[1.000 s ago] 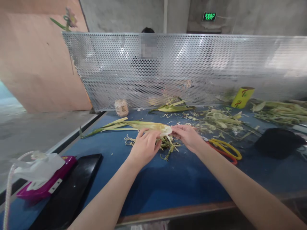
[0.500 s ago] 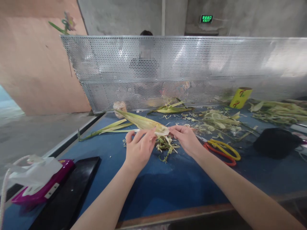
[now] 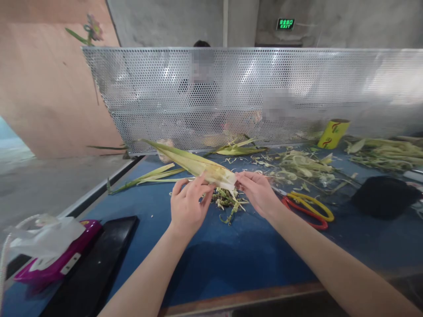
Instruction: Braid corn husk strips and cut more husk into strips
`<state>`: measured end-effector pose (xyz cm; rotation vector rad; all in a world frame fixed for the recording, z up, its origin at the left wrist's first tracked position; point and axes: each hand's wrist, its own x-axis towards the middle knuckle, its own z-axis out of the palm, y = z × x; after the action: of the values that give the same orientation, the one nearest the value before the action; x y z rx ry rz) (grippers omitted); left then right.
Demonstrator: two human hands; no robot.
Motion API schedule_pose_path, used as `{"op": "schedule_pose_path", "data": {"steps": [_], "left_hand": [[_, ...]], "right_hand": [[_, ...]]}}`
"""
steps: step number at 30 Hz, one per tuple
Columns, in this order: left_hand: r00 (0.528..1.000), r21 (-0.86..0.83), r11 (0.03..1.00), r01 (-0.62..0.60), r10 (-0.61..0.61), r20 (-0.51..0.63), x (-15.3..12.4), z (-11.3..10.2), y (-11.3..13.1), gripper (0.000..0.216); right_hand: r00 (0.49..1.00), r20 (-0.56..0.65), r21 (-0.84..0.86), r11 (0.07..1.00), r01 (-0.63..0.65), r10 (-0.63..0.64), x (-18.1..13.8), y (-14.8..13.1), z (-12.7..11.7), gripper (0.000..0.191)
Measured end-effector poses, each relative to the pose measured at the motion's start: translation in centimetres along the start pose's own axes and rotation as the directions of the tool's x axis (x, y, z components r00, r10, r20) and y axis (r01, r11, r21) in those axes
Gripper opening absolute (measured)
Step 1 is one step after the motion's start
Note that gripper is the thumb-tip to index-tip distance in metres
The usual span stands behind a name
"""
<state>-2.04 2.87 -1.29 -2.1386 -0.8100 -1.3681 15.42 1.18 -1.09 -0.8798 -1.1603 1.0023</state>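
Observation:
A long pale green corn husk leaf (image 3: 188,162) stretches across the front of me, its pointed tip up and to the left. My left hand (image 3: 189,200) pinches it from below near the middle. At its whitish broad end, my right hand (image 3: 259,192) grips the edge between thumb and fingers. Beneath the leaf lies a small heap of greenish plant scraps (image 3: 228,200) on the blue table (image 3: 211,264). Just right of my right hand rest scissors with one yellow and one red handle (image 3: 310,207).
Husk strips (image 3: 152,176) lie at left, with more husks (image 3: 241,149) by the perforated metal screen (image 3: 158,97). Shredded husks (image 3: 304,169), a yellow roll (image 3: 333,133) and a black object (image 3: 380,197) are at right. A black tray (image 3: 95,264) and purple box (image 3: 62,259) stand front left. Someone sits behind the screen.
The husk leaf has turned slightly, showing more of its broad face, and its tip has risen and moved left. My left hand has shifted a little left.

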Motion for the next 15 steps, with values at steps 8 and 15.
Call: {"op": "schedule_pose_path", "data": {"steps": [8,15], "left_hand": [[0.992,-0.042,0.997,-0.065,0.06,-0.108,0.8,-1.5,0.8,0.009],[0.993,-0.093,0.993,-0.077,0.068,-0.099,1.6,-3.5,2.0,0.012]], "right_hand": [[0.998,0.004,0.142,0.987,-0.069,0.069,-0.7,-1.1,0.8,0.024],[0.998,0.028,0.204,0.977,-0.062,0.058,-1.6,-2.3,1.2,0.025]]}}
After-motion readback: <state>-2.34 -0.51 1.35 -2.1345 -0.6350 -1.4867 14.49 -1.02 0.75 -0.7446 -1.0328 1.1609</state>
